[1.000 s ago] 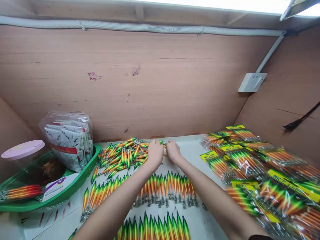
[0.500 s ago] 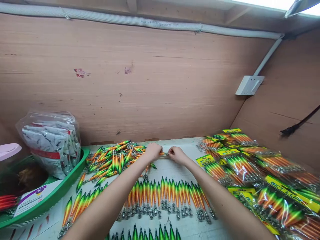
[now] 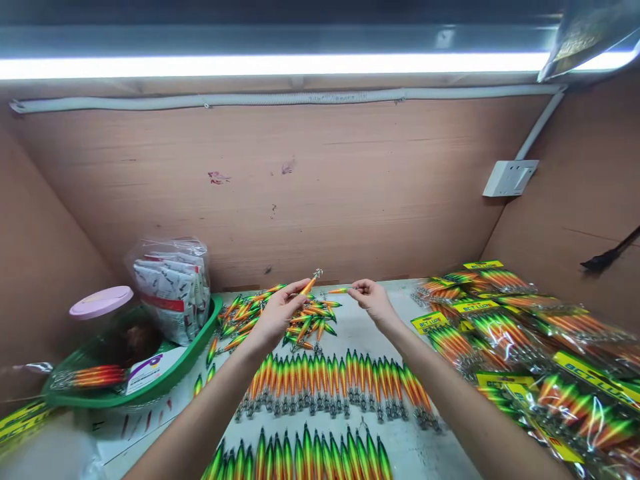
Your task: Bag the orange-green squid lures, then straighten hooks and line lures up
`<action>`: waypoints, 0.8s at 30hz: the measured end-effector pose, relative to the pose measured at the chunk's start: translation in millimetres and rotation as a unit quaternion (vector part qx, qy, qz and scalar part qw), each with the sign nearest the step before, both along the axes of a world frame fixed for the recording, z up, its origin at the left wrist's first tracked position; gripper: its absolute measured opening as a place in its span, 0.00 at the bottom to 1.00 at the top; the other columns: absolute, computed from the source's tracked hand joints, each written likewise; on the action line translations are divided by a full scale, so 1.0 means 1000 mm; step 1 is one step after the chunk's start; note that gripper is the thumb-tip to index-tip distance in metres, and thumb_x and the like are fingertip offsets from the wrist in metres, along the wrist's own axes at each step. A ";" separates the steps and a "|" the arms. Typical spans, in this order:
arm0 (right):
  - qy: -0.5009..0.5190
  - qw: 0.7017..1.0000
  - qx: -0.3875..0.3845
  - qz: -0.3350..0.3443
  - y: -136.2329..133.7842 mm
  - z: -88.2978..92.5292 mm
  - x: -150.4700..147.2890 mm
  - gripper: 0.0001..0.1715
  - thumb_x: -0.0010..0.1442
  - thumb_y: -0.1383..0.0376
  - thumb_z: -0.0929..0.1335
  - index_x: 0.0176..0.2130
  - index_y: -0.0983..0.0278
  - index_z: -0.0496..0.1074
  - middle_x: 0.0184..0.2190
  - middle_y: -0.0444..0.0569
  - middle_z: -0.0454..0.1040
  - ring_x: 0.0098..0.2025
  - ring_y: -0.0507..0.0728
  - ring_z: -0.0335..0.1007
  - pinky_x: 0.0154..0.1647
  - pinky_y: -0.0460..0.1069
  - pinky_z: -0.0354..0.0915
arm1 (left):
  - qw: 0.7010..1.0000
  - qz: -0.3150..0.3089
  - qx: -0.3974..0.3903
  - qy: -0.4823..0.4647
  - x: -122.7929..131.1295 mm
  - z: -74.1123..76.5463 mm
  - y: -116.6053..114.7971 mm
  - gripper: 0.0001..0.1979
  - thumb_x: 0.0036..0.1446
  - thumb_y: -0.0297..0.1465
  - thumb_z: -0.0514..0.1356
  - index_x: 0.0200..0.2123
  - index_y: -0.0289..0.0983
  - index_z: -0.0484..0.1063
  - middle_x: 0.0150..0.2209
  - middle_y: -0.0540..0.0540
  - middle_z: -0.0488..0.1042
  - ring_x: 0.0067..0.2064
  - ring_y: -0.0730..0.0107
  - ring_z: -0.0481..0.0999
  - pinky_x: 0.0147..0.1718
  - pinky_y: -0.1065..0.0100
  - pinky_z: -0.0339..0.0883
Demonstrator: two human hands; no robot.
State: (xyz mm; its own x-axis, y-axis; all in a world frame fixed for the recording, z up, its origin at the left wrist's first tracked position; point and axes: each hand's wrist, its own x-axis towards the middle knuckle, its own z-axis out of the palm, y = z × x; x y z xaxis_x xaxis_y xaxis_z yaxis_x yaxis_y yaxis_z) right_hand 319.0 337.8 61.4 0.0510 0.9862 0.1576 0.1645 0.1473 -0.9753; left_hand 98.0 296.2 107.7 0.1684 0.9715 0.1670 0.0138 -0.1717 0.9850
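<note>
My left hand [image 3: 283, 308] is closed on an orange lure [image 3: 309, 287], whose hooked end points up and to the right. My right hand [image 3: 369, 297] pinches the end of another green and orange lure [image 3: 338, 291], which points left toward the first one. The two lures are apart. Below and beside my left hand lies a loose pile of similar lures [image 3: 250, 317]. Nearer to me, a row of lures [image 3: 320, 377] lies side by side with hooks toward me, and a second row [image 3: 305, 457] shows at the bottom edge.
Packed lures with yellow labels [image 3: 500, 320] cover the right side. At left, a green basket [image 3: 175, 373] holds a plastic bag of packets [image 3: 173, 293], a card and red lures; a pink lid [image 3: 101, 302] is above it. A wooden wall [image 3: 320, 220] stands behind.
The view has tilted up and shifted left. My hands have moved apart, and a lure now shows in each. The hooked end in my left hand has come up.
</note>
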 end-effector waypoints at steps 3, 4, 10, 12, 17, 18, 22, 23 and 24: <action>0.067 0.997 0.040 0.007 -0.047 0.027 0.023 0.22 0.47 0.51 0.75 0.30 0.64 0.68 0.23 0.40 0.67 0.23 0.48 0.61 0.25 0.45 0.62 | 0.998 -0.040 -0.045 -0.030 -0.011 0.005 -0.040 0.25 0.45 0.37 0.68 0.48 0.35 0.73 0.40 0.44 0.76 0.38 0.70 0.74 0.39 0.68 0.66; 0.084 0.995 0.043 0.010 -0.065 0.035 0.030 0.24 0.43 0.49 0.76 0.30 0.63 0.68 0.23 0.40 0.67 0.23 0.48 0.62 0.25 0.45 0.63 | 0.997 -0.049 -0.054 -0.034 -0.012 0.006 -0.052 0.24 0.44 0.37 0.68 0.46 0.36 0.74 0.41 0.44 0.77 0.38 0.70 0.74 0.39 0.68 0.66; 0.170 0.985 -0.016 0.036 -0.154 0.057 0.053 0.24 0.41 0.52 0.77 0.31 0.61 0.67 0.31 0.48 0.77 0.34 0.57 0.76 0.40 0.54 0.70 | 0.994 -0.077 -0.072 -0.021 -0.005 -0.002 -0.103 0.16 0.44 0.37 0.69 0.34 0.35 0.74 0.36 0.45 0.76 0.34 0.72 0.71 0.33 0.70 0.64; 0.188 0.981 -0.032 0.045 -0.172 0.058 0.054 0.23 0.42 0.54 0.78 0.32 0.61 0.67 0.30 0.46 0.78 0.34 0.57 0.77 0.43 0.55 0.71 | 0.990 -0.104 -0.090 -0.037 0.001 -0.006 -0.113 0.16 0.44 0.36 0.69 0.34 0.35 0.74 0.37 0.45 0.75 0.35 0.72 0.72 0.34 0.69 0.65; 0.187 0.979 -0.047 0.063 -0.201 0.059 0.054 0.20 0.45 0.57 0.77 0.34 0.60 0.67 0.28 0.43 0.76 0.33 0.56 0.78 0.42 0.54 0.72 | 0.967 -0.204 -0.132 -0.083 0.017 -0.005 -0.128 0.22 0.48 0.32 0.68 0.47 0.37 0.68 0.39 0.44 0.77 0.42 0.65 0.77 0.47 0.61 0.67; 0.189 0.979 -0.048 0.066 -0.205 0.059 0.055 0.20 0.46 0.57 0.76 0.34 0.60 0.68 0.28 0.43 0.76 0.33 0.56 0.78 0.41 0.54 0.72 | 0.964 -0.216 -0.130 -0.089 0.020 -0.004 -0.131 0.24 0.49 0.32 0.67 0.49 0.37 0.66 0.40 0.44 0.76 0.42 0.64 0.77 0.48 0.60 0.66; 0.200 0.976 -0.051 0.065 -0.215 0.059 0.057 0.19 0.47 0.58 0.76 0.37 0.60 0.70 0.27 0.42 0.73 0.31 0.55 0.77 0.36 0.52 0.73 | 0.957 -0.249 -0.117 -0.095 0.029 0.000 -0.139 0.28 0.53 0.31 0.64 0.56 0.37 0.59 0.42 0.41 0.76 0.42 0.63 0.77 0.48 0.57 0.66; 0.202 0.976 -0.052 0.064 -0.217 0.058 0.057 0.19 0.46 0.58 0.76 0.38 0.60 0.71 0.28 0.42 0.73 0.31 0.55 0.76 0.35 0.52 0.73 | 0.954 -0.259 -0.117 -0.092 0.031 0.000 -0.140 0.30 0.54 0.31 0.64 0.58 0.37 0.57 0.44 0.39 0.76 0.42 0.63 0.77 0.48 0.57 0.66; 0.204 0.975 -0.054 0.064 -0.218 0.058 0.057 0.19 0.46 0.59 0.75 0.38 0.60 0.72 0.30 0.42 0.72 0.31 0.54 0.76 0.34 0.51 0.73 | 0.952 -0.268 -0.118 -0.090 0.032 0.000 -0.142 0.31 0.55 0.31 0.63 0.59 0.37 0.54 0.45 0.38 0.76 0.42 0.63 0.77 0.47 0.57 0.66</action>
State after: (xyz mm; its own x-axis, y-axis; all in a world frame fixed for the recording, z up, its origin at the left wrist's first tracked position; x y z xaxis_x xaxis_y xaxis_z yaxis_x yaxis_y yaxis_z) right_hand 376.3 119.6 119.2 -0.0373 0.9983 0.0444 -0.2536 0.0335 -0.9667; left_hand 130.4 154.6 107.7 0.6399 0.7679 0.0276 -0.1858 0.1199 0.9752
